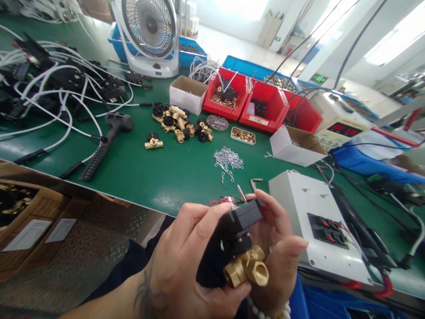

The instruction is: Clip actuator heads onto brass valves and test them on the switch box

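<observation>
Both my hands hold one assembly close to me at the bench's near edge. My left hand (191, 261) grips its black plastic actuator block (241, 221) from the left. My right hand (282, 254) cups the brass tee valve body (247, 269) under that block from the right. Thin metal pins stick up behind the block. On the green bench (159, 177) farther off lie a pile of brass fittings with black caps (179, 124), a single brass tee (153, 142) and a scatter of wire clips (228, 160).
A white switch box (315, 221) sits right of my hands. Red bins (245, 99), small white boxes (187, 93), a fan (149, 35), a black mallet (106, 141) and tangled white cables (49, 88) cover the bench. A cardboard box (23, 212) stands left below.
</observation>
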Tool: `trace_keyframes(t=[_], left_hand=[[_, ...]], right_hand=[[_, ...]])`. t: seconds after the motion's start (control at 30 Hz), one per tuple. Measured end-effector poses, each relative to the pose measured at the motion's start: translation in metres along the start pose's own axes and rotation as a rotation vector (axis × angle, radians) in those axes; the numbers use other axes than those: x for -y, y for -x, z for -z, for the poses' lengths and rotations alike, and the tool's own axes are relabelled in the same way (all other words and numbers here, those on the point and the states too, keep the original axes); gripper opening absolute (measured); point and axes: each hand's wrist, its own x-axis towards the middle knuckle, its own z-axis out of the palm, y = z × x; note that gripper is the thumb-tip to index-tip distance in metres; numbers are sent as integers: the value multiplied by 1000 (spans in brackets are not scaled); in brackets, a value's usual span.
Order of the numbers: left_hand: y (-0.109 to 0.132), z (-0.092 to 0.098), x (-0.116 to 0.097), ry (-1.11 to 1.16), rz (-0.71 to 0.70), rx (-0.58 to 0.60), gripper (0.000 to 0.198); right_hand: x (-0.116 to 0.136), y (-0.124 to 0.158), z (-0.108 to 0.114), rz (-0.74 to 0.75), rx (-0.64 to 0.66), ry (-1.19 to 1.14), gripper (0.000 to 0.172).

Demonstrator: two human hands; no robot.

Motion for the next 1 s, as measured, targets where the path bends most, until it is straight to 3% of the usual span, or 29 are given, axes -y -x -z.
trace_keyframes(t=[0.1, 0.2, 0.47, 0.57, 0.67, 0.77, 0.8, 0.87, 1.0], left_hand=[[3, -4, -5, 6, -10, -23, 68], [1, -4, -7, 18, -69, -14, 71], [-4, -4, -8, -4, -67, -34, 69], [-5, -2, -4, -11, -51, -31, 68], [-4, 1, 1, -15, -25, -30, 63], [-3, 2, 4, -23, -7, -24, 61], [-3, 2, 4, -19, -4, -27, 62], [-3, 1, 4, 4, 13, -38, 64], [-2, 0, 9, 72, 107, 14, 64]], right_hand=[[8, -7, -10, -20, 15, -168, 56], [15, -11, -16, -45, -51, -304, 44], [10, -15, -24, -136, -70, -352, 45], [8, -15, -18, -87, -51, -199, 45], [13, -36, 21, 198, -166, 184, 36], [27, -84, 82, 392, -411, 724, 34], [32, -103, 102, 340, -378, 858, 36], [37, -138, 133, 183, -185, 1005, 32], [28, -176, 159, -69, 259, 965, 25]])
